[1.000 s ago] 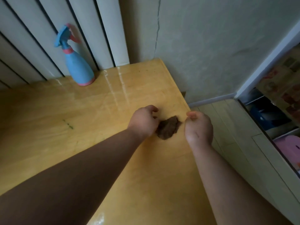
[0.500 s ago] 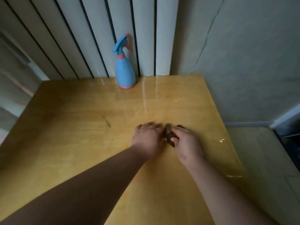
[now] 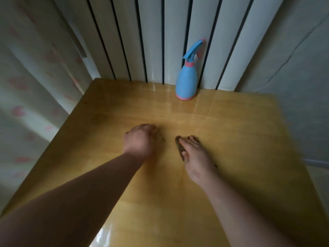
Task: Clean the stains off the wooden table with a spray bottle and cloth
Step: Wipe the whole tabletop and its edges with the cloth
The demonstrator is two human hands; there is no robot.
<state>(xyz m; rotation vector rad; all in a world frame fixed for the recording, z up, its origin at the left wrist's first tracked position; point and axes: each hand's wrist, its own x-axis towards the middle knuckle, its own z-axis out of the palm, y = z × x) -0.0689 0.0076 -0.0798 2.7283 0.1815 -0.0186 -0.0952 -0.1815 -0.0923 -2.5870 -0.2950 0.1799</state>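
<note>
Yellow-brown glossy wooden table (image 3: 240, 139) fills the head view, light glare along far edge and bottom edge. Blue spray bottle (image 3: 186, 82) with pink collar and base stands upright at the far edge, touching or just in front of white vertical wall slats (image 3: 153, 41) with dark gaps; well apart from both hands. Pale curtain (image 3: 26, 86) with pink spots on the left, grey wall (image 3: 293, 77) with a long crack on the right, strip of floor at far right edge. Left hand (image 3: 140, 139) rests knuckles-up on the table, fingers curled under together, tips hidden, nothing seen in them. Faint dark mark (image 3: 162, 139) just beside it, too blurred to identify. Right hand (image 3: 194, 157) lies flat on brown cloth (image 3: 179, 147), fingers (image 3: 183, 142) straight and slightly spread, pressing it to the tabletop near centre. Cloth is mostly covered by the palm, only its left and far edges show. Both forearms cut off at bottom of frame. Whole frame motion-blurred, table corners on the near side out of view.
</note>
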